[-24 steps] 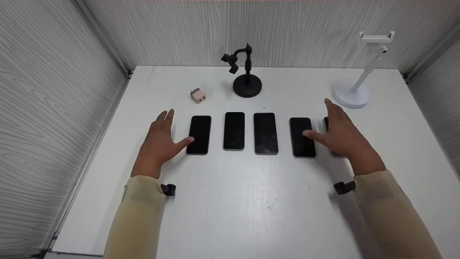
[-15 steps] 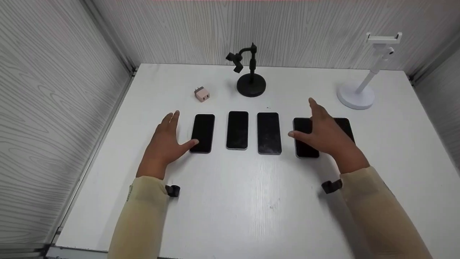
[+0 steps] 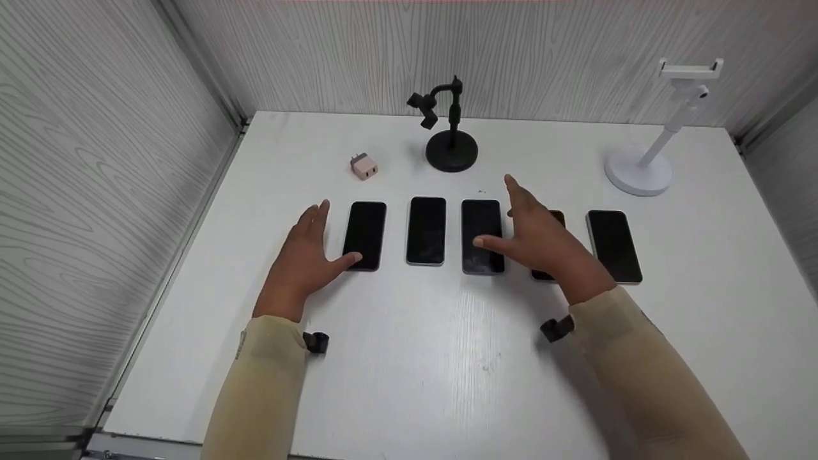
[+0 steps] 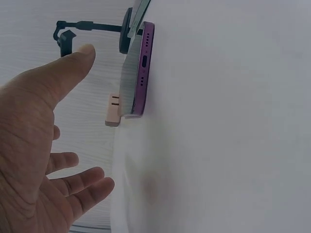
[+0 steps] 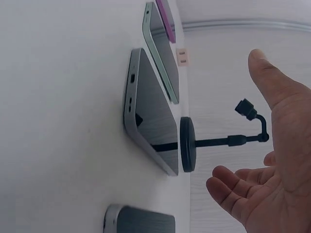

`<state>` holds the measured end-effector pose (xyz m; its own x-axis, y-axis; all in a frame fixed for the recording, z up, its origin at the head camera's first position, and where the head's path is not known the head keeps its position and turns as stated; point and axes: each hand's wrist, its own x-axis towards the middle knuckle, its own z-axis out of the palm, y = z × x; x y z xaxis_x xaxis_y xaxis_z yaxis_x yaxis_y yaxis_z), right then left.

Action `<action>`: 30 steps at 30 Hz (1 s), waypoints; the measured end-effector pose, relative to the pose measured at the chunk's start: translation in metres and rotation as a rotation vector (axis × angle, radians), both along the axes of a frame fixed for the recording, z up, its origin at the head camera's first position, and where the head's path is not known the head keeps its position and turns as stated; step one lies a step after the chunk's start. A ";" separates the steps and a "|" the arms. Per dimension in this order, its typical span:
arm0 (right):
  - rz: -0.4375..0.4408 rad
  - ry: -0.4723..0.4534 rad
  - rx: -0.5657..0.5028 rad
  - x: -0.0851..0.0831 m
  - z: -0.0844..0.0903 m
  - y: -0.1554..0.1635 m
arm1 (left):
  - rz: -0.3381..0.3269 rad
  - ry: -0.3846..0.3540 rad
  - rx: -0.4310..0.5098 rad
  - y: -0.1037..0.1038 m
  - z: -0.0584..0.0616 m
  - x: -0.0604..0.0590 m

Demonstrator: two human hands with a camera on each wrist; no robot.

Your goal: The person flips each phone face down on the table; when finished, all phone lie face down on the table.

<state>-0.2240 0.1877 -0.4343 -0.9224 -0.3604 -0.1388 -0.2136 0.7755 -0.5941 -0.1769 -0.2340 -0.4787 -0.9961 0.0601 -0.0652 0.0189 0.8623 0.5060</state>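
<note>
White worktop (image 3: 409,358), nearest edge bare except for two sleeved forearms. Left hand (image 3: 305,262) flat on the surface, fingers spread and straight, thumb touching the near corner of the leftmost phone (image 3: 365,235), purple-edged in the left wrist view; unmoved since earlier frames. Right hand (image 3: 543,243) open, fingers extended, gripping nothing, hovering over the fourth phone (image 3: 555,220); shifted leftward from the far-right phone (image 3: 614,246), now fully uncovered, thumb reaching over the third phone (image 3: 481,236). Suggests the reach heading for the middle of the row. Second phone (image 3: 426,230) untouched. Fourth phone mostly hidden beneath the hand. Beyond: pink charger (image 3: 364,167), black stand (image 3: 451,150), white stand (image 3: 641,167), clamp top near frame edge.
</note>
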 end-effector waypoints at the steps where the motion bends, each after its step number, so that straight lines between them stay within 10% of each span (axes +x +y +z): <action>1: 0.008 0.001 -0.001 0.000 0.000 -0.003 | 0.002 -0.001 -0.001 0.000 -0.001 0.000; 30: 0.085 0.044 0.035 0.003 -0.006 -0.029 | -0.141 -0.062 -0.200 0.030 -0.007 0.014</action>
<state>-0.2212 0.1583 -0.4406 -0.8944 -0.4329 -0.1126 -0.3047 0.7740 -0.5551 -0.1631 -0.2037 -0.4856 -0.9725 0.1781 -0.1503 0.1205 0.9363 0.3298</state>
